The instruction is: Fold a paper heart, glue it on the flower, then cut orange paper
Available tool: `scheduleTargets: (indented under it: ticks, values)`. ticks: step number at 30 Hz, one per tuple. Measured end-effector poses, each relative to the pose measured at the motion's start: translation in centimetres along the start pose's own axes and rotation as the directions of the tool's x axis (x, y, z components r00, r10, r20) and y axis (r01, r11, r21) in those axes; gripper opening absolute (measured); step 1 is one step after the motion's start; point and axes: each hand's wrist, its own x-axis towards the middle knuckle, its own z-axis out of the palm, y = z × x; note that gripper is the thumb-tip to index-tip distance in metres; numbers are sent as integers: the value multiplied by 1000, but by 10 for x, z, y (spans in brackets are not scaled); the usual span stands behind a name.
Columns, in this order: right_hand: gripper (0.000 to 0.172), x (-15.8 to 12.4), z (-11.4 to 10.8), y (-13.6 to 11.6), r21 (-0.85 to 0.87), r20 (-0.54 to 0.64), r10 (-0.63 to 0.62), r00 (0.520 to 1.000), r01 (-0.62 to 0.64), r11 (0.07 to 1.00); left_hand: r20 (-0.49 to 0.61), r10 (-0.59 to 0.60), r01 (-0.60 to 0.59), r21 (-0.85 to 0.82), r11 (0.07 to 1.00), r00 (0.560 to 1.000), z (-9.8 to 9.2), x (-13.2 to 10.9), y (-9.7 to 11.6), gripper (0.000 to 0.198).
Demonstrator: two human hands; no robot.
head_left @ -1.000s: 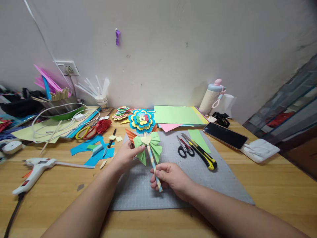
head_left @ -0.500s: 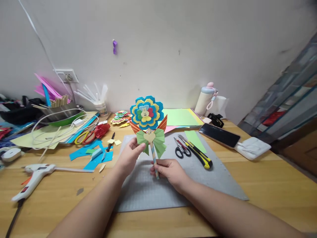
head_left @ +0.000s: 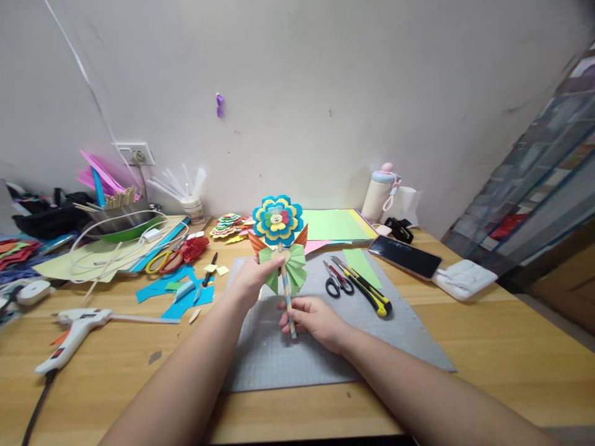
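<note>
A paper flower on a stick [head_left: 277, 221] stands upright above the grey cutting mat [head_left: 260, 365]. Its layered head is blue and yellow, with a small animal face in the middle. Below the head spread orange folded wings and a green pleated bow [head_left: 296, 270] with a pale heart at its centre. My left hand [head_left: 253, 282] grips the bow, its thumb pressed over the heart. Lower down, the fingers of my right hand [head_left: 318, 321] are closed round the striped stick near its bottom end. The left fingers behind the bow are hidden.
On the mat's right lie black scissors [head_left: 338, 284] and a yellow utility knife [head_left: 369, 291]. A phone [head_left: 404, 256] and white charger [head_left: 465, 279] sit further right. At left are a glue gun [head_left: 77, 334], blue paper scraps [head_left: 188, 300] and yellow-handled scissors [head_left: 160, 261].
My left thumb has moved right, from the bow's left side onto the heart. The flower's head has tipped away slightly and looks smaller. My right hand keeps its hold on the stick.
</note>
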Motion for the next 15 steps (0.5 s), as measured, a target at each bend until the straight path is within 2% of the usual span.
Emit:
scheduleTargets:
  ticks: [15]
  values:
    - [54,6,5,7,16,-80,32,996,-30,999,-125,85,-75,82,994,988,4,-9,1,41]
